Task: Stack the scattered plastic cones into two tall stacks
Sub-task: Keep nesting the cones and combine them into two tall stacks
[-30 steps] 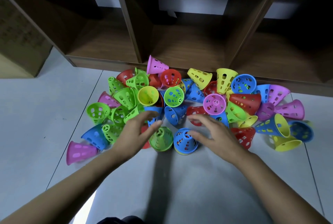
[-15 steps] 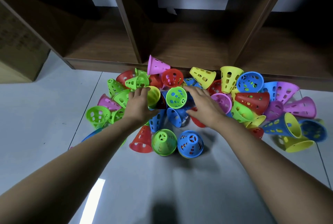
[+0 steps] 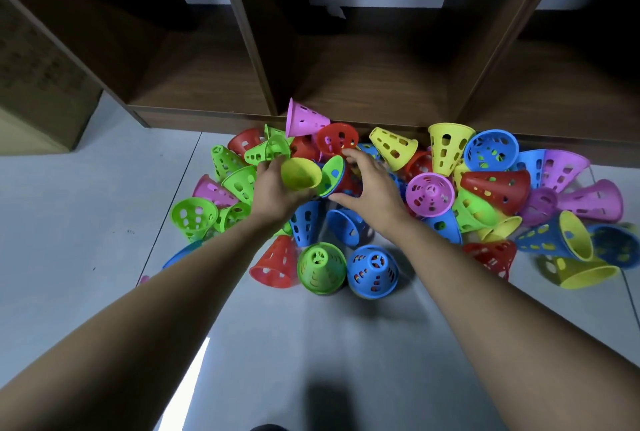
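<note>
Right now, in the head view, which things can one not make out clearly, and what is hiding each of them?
- Pile beneath the yellow cone and green cone: covered by the left hand and right hand gripping them.
- Pink cone and near blue cone: mostly behind the left forearm.
- Far-right blue cone: blurred.
- Shelf backs: too dark.
</note>
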